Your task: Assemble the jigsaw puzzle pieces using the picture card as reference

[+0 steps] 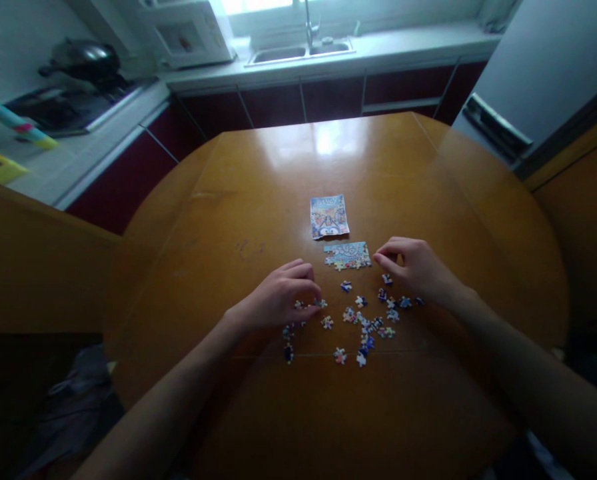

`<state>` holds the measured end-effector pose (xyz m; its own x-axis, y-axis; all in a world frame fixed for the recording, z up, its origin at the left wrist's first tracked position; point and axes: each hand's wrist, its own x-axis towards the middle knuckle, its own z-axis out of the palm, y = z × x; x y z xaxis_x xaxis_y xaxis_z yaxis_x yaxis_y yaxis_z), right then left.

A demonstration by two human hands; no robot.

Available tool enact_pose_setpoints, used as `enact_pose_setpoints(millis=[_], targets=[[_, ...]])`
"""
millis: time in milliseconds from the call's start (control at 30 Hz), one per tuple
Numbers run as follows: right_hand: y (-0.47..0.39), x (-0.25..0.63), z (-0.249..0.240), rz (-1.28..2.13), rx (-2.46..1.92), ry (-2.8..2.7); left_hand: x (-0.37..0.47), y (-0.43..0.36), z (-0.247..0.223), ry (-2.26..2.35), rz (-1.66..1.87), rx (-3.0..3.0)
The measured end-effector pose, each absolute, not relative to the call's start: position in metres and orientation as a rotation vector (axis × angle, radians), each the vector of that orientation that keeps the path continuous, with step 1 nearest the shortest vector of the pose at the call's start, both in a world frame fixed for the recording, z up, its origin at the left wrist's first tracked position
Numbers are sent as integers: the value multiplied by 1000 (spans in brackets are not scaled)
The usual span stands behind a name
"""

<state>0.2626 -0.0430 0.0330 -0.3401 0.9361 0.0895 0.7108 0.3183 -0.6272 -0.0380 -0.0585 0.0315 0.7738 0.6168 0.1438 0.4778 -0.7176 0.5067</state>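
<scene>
My left hand is low over the table, its thumb and index finger closed around a small jigsaw puzzle piece. A few more pieces lie partly hidden beneath it. My right hand is at the right edge of a partly joined puzzle, fingers curled into a pinch; whatever may be between the fingertips is too small to make out. Loose puzzle pieces are scattered between and below both hands, one orange-toned piece apart from the others. Just beyond the joined section lies a printed picture sheet.
Everything lies on a large rounded wooden table. Behind it runs a counter with a double sink and a white microwave. A pot stands on the stove at left, and a fridge is at right.
</scene>
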Motion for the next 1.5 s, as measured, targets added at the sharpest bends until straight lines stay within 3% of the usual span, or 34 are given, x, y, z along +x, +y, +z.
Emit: enact_pose_setpoints(millis=[267, 733, 1167, 1500], targets=[[-48, 241, 15, 683, -1309, -2161, -18, -7, 16, 926, 485, 2625], [-50, 224, 3, 239, -1206, -2515, -13, -2, -1, 994, 605, 2685], [-50, 225, 4, 258, -1222, -2532, -21, -4, -4, 854, 756, 2687], [-50, 224, 3, 245, -1213, -2521, -23, -4, -7, 818, 678, 2724]])
